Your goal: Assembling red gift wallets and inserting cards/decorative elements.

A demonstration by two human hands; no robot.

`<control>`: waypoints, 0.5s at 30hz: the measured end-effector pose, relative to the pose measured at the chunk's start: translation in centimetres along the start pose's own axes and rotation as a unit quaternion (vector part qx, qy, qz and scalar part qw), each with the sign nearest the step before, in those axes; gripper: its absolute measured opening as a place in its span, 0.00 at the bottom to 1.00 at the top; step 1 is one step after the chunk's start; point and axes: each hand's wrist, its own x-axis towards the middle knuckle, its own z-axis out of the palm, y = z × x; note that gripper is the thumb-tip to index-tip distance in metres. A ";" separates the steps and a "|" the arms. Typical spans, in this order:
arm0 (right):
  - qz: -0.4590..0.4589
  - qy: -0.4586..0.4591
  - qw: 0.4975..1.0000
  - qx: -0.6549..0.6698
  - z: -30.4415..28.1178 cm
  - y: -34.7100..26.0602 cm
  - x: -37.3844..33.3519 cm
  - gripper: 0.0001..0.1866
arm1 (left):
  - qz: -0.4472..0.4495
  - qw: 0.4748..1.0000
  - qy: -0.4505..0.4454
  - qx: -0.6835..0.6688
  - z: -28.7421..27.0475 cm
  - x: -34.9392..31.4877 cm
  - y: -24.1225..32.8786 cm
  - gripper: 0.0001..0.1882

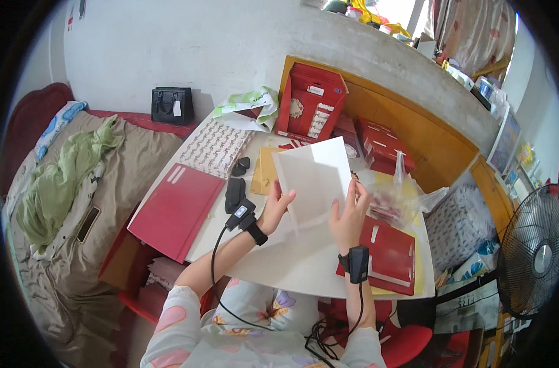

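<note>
Between my hands stand thin white sheets (316, 178), tilted over the white table, their front layer looking see-through. My left hand (274, 211) holds them at the left edge, thumb up and the other fingertips partly hidden. At the right edge my right hand (350, 214) grips them with bent fingers. Under the right forearm lies a red folder (390, 256) with pale strips. To the left is a larger flat red folder (178, 208). Just beyond the left hand lie tan card pieces (264, 172) and a black device (234, 193).
A red display box (310, 104) stands at the back, with more red boxes (380, 144) beside it. Clear plastic bags (402, 196) lie right of my hands. A fan (540, 251) stands at far right. Cables (215, 270) run from both wrist devices to my lap.
</note>
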 end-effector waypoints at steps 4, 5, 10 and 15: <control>-0.047 0.000 0.998 -0.034 -0.3 -1.1 -0.3 0.27 | -0.037 0.999 -0.024 -0.030 -1.2 -0.6 -1.9 0.35; -0.060 -0.030 0.998 0.007 -0.3 -1.4 -0.6 0.25 | -0.037 0.998 -0.029 -0.042 -1.3 -0.8 -2.0 0.35; -0.101 -0.139 0.972 0.161 0.2 -1.8 -1.8 0.15 | -0.128 0.989 -0.041 -0.066 -1.6 -1.9 -2.1 0.36; -0.104 -0.100 0.988 0.063 1.9 -1.5 -2.5 0.20 | -0.117 0.977 -0.063 -0.170 -1.1 -3.6 -1.2 0.38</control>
